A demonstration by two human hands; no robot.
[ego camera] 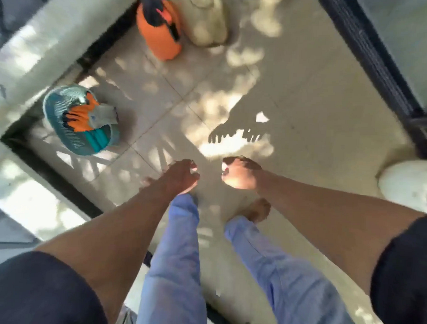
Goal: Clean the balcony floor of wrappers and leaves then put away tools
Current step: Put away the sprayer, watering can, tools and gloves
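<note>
I look straight down at the pale tiled balcony floor [306, 97], dappled with sun and shade. My left hand [183, 175] and my right hand [236, 173] reach out side by side over the tiles, close together and both holding nothing. Their fingers hang loosely apart, and their shadow on the floor shows spread fingers. A teal slatted basket [63, 134] stands at the left by the wall, with orange and grey work gloves [88, 113] lying in it. I see no leaves or wrappers on the tiles; the picture is blurred.
An orange pressure sprayer [159, 31] and a pale jerrycan [207, 18] stand at the far edge. A black-skirted low wall [30, 48] runs along the left. A dark door frame [371, 53] lines the right, with a white rounded object [405, 183] near it. My bare feet and blue trouser legs are below.
</note>
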